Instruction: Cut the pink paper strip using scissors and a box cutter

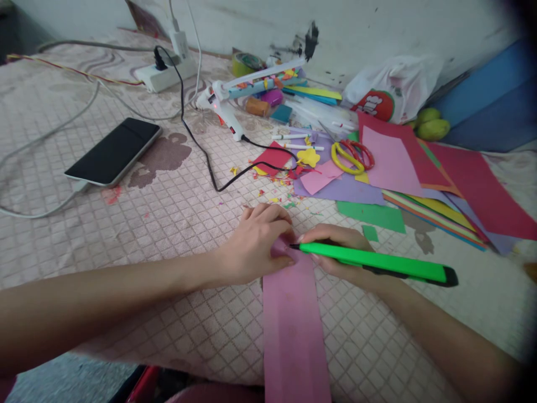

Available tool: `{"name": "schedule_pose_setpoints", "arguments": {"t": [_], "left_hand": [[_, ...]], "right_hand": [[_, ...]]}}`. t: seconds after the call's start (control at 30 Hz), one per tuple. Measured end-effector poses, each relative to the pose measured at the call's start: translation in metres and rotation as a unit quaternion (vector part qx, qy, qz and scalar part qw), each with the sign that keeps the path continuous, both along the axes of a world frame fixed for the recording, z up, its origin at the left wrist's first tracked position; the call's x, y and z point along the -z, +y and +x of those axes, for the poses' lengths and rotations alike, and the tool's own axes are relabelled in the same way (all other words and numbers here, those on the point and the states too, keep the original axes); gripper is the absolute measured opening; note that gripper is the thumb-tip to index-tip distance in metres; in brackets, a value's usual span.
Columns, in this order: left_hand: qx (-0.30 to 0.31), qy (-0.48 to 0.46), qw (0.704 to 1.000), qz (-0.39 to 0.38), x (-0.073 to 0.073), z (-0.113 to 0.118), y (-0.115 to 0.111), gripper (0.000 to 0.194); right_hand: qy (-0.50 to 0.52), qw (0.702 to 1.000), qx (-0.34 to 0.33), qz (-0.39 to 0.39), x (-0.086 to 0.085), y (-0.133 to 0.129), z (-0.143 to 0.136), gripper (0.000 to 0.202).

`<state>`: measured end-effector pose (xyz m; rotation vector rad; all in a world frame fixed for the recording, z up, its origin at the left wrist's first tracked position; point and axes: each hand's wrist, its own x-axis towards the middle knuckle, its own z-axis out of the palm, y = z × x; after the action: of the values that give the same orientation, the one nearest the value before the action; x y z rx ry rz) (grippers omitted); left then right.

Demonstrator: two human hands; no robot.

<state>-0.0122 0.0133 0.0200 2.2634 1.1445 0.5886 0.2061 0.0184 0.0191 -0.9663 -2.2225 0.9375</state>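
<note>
A long pink paper strip (293, 324) with lengthwise crease lines runs from below my hands to the front edge of the view. My left hand (264, 240) is closed on its far end, thumb lying on the paper and fingers curled over it. In my right hand (344, 246) is a bright green utility knife (377, 261). Its dark tip points left and touches or hovers just over the strip beside my left thumb; which of the two I cannot tell. The fingers of my right hand are partly hidden behind the knife.
A white glue gun (226, 112) and its black cord lie beyond my hands. Behind the right hand are scissors (348, 157), coloured paper sheets (390, 162) and green scraps (371, 215). A tablet (115, 151) on a cable and a power strip (165, 74) sit left.
</note>
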Motion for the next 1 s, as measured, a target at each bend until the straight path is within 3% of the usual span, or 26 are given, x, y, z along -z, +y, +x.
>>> {"name": "schedule_pose_setpoints", "arguments": {"t": [0.2, 0.53, 1.0], "left_hand": [[0.000, -0.002, 1.000, 0.000, -0.0008, 0.0004, 0.0002, 0.020], [0.000, 0.001, 1.000, -0.001, -0.0001, 0.0003, 0.0000, 0.020], [0.000, -0.003, 1.000, -0.003, 0.0000, 0.0005, 0.0000, 0.021]], "right_hand": [[0.017, 0.999, 0.027, -0.005, -0.0092, -0.0030, -0.0074, 0.016], [-0.004, 1.000, -0.005, -0.003, 0.0003, 0.0002, -0.0008, 0.021], [-0.015, 1.000, -0.014, -0.001, -0.0047, 0.0016, -0.0031, 0.019]]}}
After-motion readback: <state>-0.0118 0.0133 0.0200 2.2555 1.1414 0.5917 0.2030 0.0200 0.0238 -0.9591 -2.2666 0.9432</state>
